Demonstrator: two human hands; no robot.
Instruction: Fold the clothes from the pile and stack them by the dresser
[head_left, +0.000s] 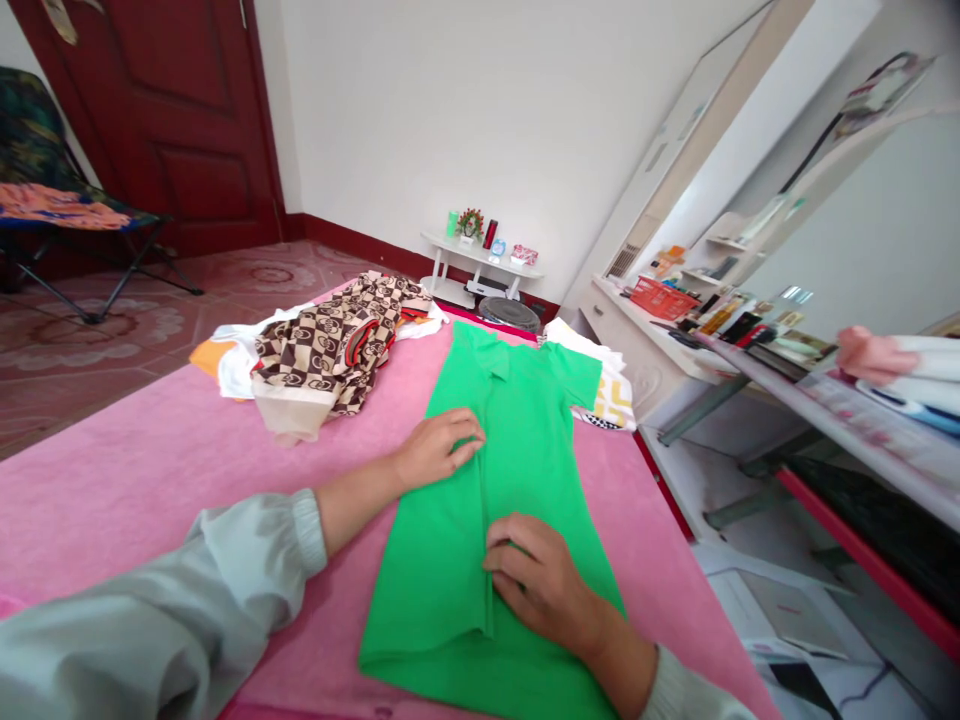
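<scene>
A green short-sleeved shirt (529,440) lies on the pink bedspread (337,510), its collar end pointing away from me. Its left side is folded inward, and the loose edge runs lengthwise down the middle. My left hand (444,448) rests on the folded part, fingers curled and closed at that edge, near the upper half. Lower down, my right hand (536,578) has its fingers bent and pinched on the same edge, close to the hem. Both forearms wear pale grey-green sleeves.
A brown checked garment (330,345) is heaped with white and orange cloth at the far left of the bed. A white printed garment (611,390) lies partly under the green shirt's right sleeve. A dressing table (637,310) and a glass-topped table (847,400) stand to the right.
</scene>
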